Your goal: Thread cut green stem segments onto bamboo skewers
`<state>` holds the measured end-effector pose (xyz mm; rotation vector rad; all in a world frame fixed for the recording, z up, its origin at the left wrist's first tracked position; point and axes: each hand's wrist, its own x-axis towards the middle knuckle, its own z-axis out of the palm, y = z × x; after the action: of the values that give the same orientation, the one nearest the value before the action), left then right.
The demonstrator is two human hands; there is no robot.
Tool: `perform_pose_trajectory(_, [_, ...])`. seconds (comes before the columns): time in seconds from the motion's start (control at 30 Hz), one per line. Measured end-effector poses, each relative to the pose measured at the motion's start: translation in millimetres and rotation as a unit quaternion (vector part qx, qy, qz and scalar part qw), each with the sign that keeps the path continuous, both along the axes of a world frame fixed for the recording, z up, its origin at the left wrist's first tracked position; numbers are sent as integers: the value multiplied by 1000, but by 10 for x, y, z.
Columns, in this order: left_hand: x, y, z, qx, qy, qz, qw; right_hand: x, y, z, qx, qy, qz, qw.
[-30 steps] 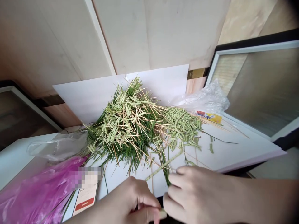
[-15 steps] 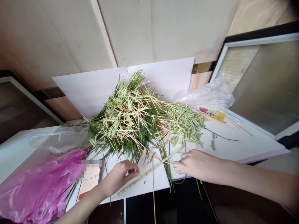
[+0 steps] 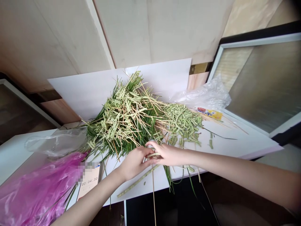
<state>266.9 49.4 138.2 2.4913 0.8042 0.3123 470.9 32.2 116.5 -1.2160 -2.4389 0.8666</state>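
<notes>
My left hand (image 3: 134, 162) and my right hand (image 3: 172, 154) meet at the front of the heap. Their fingers are closed on a short pale-green bean piece (image 3: 154, 154), partly hidden by the fingertips. A long green bean (image 3: 137, 183) lies diagonally on the white table below my left hand, its far end running behind the hands. Behind them rises a heap of green grass-like stalks (image 3: 138, 138), topped with bean pieces (image 3: 115, 121) and thin wooden sticks (image 3: 138, 117). More cut bean pieces (image 3: 184, 121) are piled to the right.
A pink plastic bag (image 3: 42, 191) and a phone (image 3: 89, 182) showing a timer lie at the left. Clear plastic bags (image 3: 60, 141) rest on both sides. A yellow packet (image 3: 213, 114) sits at the right. One stick (image 3: 154, 197) overhangs the front edge of the white table (image 3: 249, 142).
My hands, apart before, have come together in the middle. My right hand moved left and my left hand moved slightly right and up. The long bean stays on the table.
</notes>
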Motion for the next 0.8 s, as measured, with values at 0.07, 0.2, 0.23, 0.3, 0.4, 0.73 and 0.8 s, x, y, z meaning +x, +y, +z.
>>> perform_pose_trajectory(0.07, [12,16,-37,-2,-9,19,1000,-17,47,3,-22,31,-3,999])
perform_pose_trajectory(0.2, [-96,103,-41,10,-34,37,999,53,77,22,-64,60,-17,996])
perform_pose_trajectory(0.23, [-133,125,-28,13,-33,43,998,79,76,28,-79,63,-20,995])
perform_pose_trajectory(0.3, [-190,155,-2,22,-23,52,998,122,70,41,-108,70,-23,991])
perform_pose_trajectory(0.4, [-193,155,4,82,0,37,996,126,61,62,-128,82,-25,988])
perform_pose_trajectory(0.73, [-58,71,-25,206,56,-44,976,105,49,-17,38,13,16,999])
perform_pose_trajectory(0.8, [-79,-11,4,109,28,-55,992,129,-51,-55,105,-18,42,993])
